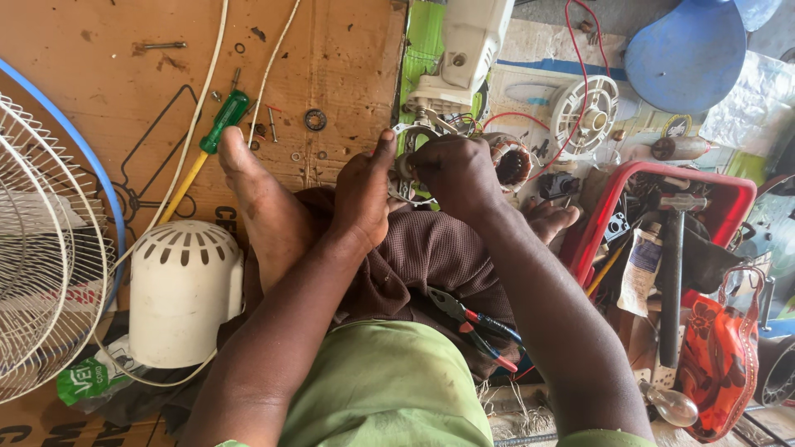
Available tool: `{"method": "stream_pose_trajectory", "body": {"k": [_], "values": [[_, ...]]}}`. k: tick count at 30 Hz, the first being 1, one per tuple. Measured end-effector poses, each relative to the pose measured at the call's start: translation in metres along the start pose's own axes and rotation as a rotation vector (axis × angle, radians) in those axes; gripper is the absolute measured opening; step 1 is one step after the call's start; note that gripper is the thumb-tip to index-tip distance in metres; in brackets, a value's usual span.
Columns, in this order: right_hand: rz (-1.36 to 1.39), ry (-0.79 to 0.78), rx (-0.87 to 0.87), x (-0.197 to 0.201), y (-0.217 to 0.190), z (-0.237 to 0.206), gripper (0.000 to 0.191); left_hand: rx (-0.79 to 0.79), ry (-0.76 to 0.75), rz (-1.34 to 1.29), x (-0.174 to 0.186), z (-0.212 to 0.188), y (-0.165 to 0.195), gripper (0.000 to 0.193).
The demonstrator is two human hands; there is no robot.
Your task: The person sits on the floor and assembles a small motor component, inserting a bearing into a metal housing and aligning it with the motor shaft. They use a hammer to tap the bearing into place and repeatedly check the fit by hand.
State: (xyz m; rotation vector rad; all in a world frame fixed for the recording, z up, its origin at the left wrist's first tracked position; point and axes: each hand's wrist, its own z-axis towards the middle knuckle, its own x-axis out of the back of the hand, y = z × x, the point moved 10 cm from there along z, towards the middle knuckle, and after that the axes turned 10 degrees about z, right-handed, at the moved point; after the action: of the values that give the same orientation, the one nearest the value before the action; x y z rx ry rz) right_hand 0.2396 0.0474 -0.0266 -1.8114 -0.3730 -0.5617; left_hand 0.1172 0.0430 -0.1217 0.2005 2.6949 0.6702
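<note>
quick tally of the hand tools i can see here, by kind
screwdriver, green handle: 1
pliers, red and black grips, on the lap: 1
hammer, in the red crate: 1
total: 3

Both hands meet over a small fan motor (507, 161) with copper windings. The left hand (363, 194) presses against its metal frame, thumb pointing up, and the right hand (454, 172) grips it from above. Pliers (474, 324) with red and black handles lie on the person's lap. A white motor cover (184, 290) stands on the cardboard (99, 91), near a green screwdriver (222, 124).
</note>
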Motion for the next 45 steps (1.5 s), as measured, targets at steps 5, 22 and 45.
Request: {"method": "stream_pose_trajectory", "body": {"k": [5, 22, 45], "values": [[-0.066, -0.006, -0.06, -0.004, -0.001, 0.003, 0.013, 0.029, 0.014, -0.001, 0.0, -0.001, 0.001, 0.048], [-0.082, -0.045, -0.134, -0.01, -0.001, 0.01, 0.015, 0.068, 0.078, -0.045, 0.003, 0.003, 0.001, 0.036], [1.105, 0.177, -0.694, -0.026, 0.066, -0.028, 0.043, 0.102, -0.038, -0.138, -0.007, 0.006, -0.014, 0.054]]}}
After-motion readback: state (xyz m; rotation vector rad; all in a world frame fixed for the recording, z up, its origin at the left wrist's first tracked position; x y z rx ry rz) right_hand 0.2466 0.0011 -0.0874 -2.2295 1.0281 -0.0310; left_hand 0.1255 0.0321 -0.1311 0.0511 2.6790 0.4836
